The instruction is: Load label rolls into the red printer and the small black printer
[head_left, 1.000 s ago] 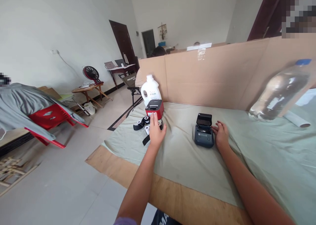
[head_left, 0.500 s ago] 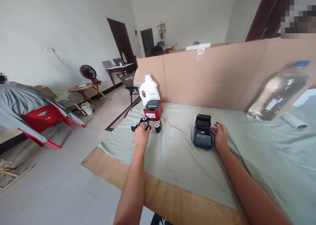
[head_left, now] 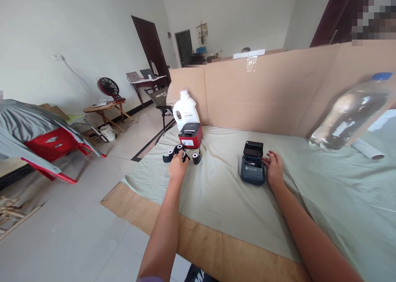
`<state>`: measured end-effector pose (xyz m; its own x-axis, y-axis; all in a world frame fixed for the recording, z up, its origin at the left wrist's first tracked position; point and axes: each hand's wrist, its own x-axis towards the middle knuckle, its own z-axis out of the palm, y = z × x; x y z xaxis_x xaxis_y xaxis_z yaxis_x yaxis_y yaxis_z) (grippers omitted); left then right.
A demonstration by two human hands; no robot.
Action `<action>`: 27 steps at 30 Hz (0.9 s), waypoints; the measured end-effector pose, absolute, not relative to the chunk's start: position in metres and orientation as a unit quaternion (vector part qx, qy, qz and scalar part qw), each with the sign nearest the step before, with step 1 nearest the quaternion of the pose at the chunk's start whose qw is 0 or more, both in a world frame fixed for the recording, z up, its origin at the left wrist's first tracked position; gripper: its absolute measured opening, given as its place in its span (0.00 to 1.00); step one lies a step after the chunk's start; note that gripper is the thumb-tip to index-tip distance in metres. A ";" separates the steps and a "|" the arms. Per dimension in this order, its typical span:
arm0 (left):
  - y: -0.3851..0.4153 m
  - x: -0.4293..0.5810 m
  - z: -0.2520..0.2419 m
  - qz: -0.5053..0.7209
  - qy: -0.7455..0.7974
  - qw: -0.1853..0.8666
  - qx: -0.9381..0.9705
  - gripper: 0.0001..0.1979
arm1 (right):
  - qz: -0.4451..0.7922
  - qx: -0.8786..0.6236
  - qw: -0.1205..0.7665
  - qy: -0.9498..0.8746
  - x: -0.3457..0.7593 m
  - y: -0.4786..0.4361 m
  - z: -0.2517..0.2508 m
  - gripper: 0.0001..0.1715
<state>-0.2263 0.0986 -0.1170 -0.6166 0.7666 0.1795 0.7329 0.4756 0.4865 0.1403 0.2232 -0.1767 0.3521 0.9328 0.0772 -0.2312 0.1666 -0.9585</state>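
My left hand (head_left: 177, 165) is at a cluster of small black rolls with white cores, its fingers closed around one black roll (head_left: 183, 154). Another black roll (head_left: 179, 147) lies just beyond the fingertips, one more (head_left: 168, 156) sits to the left, and a separate roll (head_left: 196, 158) stands to the right. On the cloth farther right is a dark label printer (head_left: 253, 171), its lid (head_left: 253, 149) raised. My right hand (head_left: 274, 168) rests along the printer's right side, fingers apart and holding nothing; the fingertips reach close to the hinge.
Behind the rolls stand a red and black printer box (head_left: 192, 136) and a white jug (head_left: 186, 112). A cardboard wall (head_left: 247, 96) closes the back. At right are a large clear bottle (head_left: 349, 113) and a cardboard tube (head_left: 368, 149). The table's wooden edge (head_left: 210, 240) shows in front.
The view has shifted slightly, so everything sits a little higher and more to the left. Both hands stay in the same places, by the rolls and the label printer.
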 end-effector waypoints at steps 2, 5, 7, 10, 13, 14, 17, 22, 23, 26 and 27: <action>0.104 -0.225 -0.123 0.249 0.860 0.054 0.441 0.28 | 0.437 -0.478 0.668 -0.367 0.140 0.223 -0.176 0.23; 0.110 -0.223 -0.130 0.236 0.860 0.053 0.448 0.29 | 0.432 -0.484 0.664 -0.372 0.139 0.223 -0.176 0.24; 0.111 -0.223 -0.130 0.235 0.858 0.041 0.454 0.28 | 0.427 -0.486 0.663 -0.377 0.138 0.223 -0.176 0.24; 0.105 -0.224 -0.123 0.295 0.845 0.009 0.446 0.28 | 0.421 -0.490 0.660 -0.384 0.137 0.219 -0.173 0.25; 0.098 -0.217 -0.110 0.476 0.758 0.002 0.446 0.30 | 0.348 -0.505 0.656 -0.440 0.134 0.208 -0.154 0.24; 0.096 -0.210 -0.107 0.544 0.706 0.021 0.453 0.31 | 0.309 -0.503 0.651 -0.478 0.132 0.203 -0.143 0.23; 0.092 -0.177 -0.102 0.677 0.542 0.125 0.483 0.34 | 0.261 -0.446 0.599 -0.612 0.121 0.181 -0.100 0.17; 0.082 -0.111 -0.118 0.667 0.456 0.317 0.497 0.39 | 0.364 -0.321 0.376 -0.789 0.093 0.146 -0.048 0.15; 0.080 -0.103 -0.123 0.652 0.452 0.347 0.500 0.40 | 0.363 -0.307 0.346 -0.809 0.089 0.142 -0.045 0.14; 0.078 -0.087 -0.133 0.628 0.441 0.392 0.507 0.40 | 0.347 -0.287 0.290 -0.844 0.084 0.138 -0.047 0.11; 0.078 -0.085 -0.136 0.629 0.439 0.395 0.505 0.40 | 0.342 -0.286 0.275 -0.852 0.085 0.138 -0.049 0.10</action>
